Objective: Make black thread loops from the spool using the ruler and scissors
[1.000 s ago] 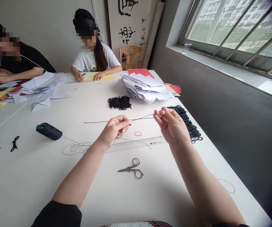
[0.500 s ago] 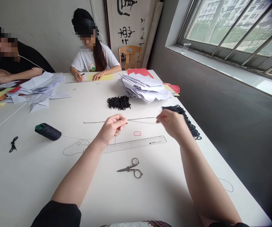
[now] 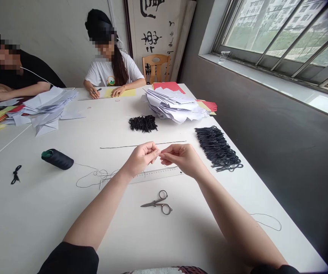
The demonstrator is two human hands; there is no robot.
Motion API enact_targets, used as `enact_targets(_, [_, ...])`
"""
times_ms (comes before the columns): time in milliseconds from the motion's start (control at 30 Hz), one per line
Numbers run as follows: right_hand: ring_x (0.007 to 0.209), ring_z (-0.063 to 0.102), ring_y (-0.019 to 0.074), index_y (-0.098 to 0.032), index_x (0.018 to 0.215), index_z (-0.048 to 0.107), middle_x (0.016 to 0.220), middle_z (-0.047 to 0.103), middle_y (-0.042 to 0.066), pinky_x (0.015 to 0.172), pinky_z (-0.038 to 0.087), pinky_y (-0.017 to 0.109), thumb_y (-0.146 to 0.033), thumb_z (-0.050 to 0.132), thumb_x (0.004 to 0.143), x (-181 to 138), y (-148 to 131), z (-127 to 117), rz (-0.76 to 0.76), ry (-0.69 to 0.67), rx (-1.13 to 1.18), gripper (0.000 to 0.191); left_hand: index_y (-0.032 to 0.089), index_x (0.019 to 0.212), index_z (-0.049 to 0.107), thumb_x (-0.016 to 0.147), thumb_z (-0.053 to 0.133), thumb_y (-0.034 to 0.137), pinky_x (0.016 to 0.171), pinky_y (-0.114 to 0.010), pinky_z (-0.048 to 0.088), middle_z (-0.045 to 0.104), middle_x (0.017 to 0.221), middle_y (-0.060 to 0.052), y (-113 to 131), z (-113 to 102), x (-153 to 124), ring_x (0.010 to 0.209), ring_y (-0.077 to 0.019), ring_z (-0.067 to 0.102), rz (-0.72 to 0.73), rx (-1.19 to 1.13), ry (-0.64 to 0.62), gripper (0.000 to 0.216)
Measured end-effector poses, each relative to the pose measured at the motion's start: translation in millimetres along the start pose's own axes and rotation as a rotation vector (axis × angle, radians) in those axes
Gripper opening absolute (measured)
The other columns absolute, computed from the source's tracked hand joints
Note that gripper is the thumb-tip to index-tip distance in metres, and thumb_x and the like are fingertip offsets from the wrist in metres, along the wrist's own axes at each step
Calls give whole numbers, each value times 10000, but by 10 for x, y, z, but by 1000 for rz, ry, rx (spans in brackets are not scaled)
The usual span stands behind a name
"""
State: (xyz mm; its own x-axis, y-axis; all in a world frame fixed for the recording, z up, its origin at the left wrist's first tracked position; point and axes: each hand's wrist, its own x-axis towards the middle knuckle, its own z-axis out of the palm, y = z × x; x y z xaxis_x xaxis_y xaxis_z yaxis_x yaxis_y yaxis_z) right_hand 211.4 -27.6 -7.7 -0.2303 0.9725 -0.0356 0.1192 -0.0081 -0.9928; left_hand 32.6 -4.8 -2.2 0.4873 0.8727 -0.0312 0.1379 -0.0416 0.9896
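Observation:
My left hand (image 3: 141, 159) and my right hand (image 3: 181, 156) meet at the fingertips above the table. Each is closed in a pinch on black thread (image 3: 86, 167), though the strand between the fingers is mostly hidden. Loose loops of it run left to a black spool (image 3: 58, 159) lying on its side. Below my hands lies a clear ruler (image 3: 164, 174), partly covered by them. Nearer me rest metal scissors (image 3: 156, 204), blades pointing left. Just beyond my hands, a straight dark cord (image 3: 115, 147) stretches across the table.
A row of black looped cords (image 3: 217, 148) lies at right, a smaller black bundle (image 3: 143, 123) farther back. Stacked white papers (image 3: 175, 106) stand behind. A small black knotted cord (image 3: 16, 175) is at left. Two people sit across the white table (image 3: 38, 220).
My right hand has moved left from the ruler's far end to my left hand, so the stretched thread between them has gone slack. The right-hand cord row is now uncovered.

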Motion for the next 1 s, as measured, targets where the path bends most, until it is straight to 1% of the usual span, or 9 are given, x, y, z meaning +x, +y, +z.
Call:
enact_targets(67, [684, 677, 165, -128, 787, 692, 696, 691, 61, 694, 573, 309, -489, 744, 723, 1, 8, -21, -22, 39, -45, 370, 167, 715, 507, 880, 577, 330, 455, -200, 218, 458, 577, 57, 1, -20, -5, 472, -45, 304, -10, 7, 10, 242])
enact_targets(133, [667, 663, 151, -136, 795, 681, 699, 684, 53, 645, 552, 279, -467, 687, 784, -10, -21, -58, -74, 84, -141, 331, 163, 731, 556, 868, 604, 348, 464, -198, 247, 549, 610, 37, 15, -44, -11, 479, -47, 337, -44, 7, -22, 235])
enact_targets(200, [626, 632, 129, -144, 791, 663, 688, 671, 39, 584, 509, 247, -419, 639, 826, -25, -66, -100, -136, 168, -268, 278, 157, 750, 624, 836, 653, 366, 501, -191, 321, 666, 699, -11, 39, -67, -19, 537, -60, 461, -105, -8, -83, 228])
enact_targets(267, [604, 607, 113, -150, 785, 648, 680, 660, 28, 567, 477, 237, -371, 620, 839, -35, -102, -149, -190, 253, -363, 229, 154, 771, 688, 777, 724, 389, 603, -199, 426, 728, 788, -56, 66, -84, -27, 692, -107, 611, -188, -49, -133, 238])
enact_targets(367, [632, 616, 118, -154, 790, 641, 687, 654, 25, 612, 492, 251, -354, 624, 832, -40, -120, -242, -241, 338, -372, 205, 157, 788, 746, 684, 804, 427, 749, -254, 509, 747, 820, -77, 89, -92, -37, 838, -175, 686, -296, -88, -155, 295])
enact_targets(700, [624, 620, 130, -168, 768, 644, 683, 645, 32, 617, 533, 271, -378, 671, 804, -103, -174, -525, -294, 550, -353, 215, 176, 761, 769, 650, 821, 472, 719, -243, 530, 751, 829, -75, 72, -84, -42, 847, -181, 694, -349, -53, -169, 321])
enact_targets(833, [624, 622, 126, -170, 766, 643, 683, 639, 25, 607, 533, 258, -360, 672, 808, -112, -179, -569, -331, 589, -357, 197, 195, 766, 772, 683, 793, 442, 796, -284, 525, 757, 857, -72, 37, -136, -50, 919, -212, 688, -308, 28, -226, 262])
enact_targets(933, [629, 628, 124, -173, 775, 642, 691, 645, 23, 614, 526, 254, -334, 654, 825, -153, -218, -564, -353, 564, -404, 170, 222, 829, 783, 665, 796, 422, 973, -350, 458, 735, 1080, -74, 23, -202, -72, 1111, -271, 629, -269, 300, -351, 259])
enact_targets(1000, [643, 634, 126, -175, 790, 645, 712, 659, 25, 622, 517, 254, -312, 631, 843, -199, -261, -527, -362, 439, -493, 147, 250, 1015, 764, 641, 809, 434, 1068, -394, 378, 631, 1307, -72, 32, -209, -86, 1259, -304, 525, -201, 486, -295, 419])
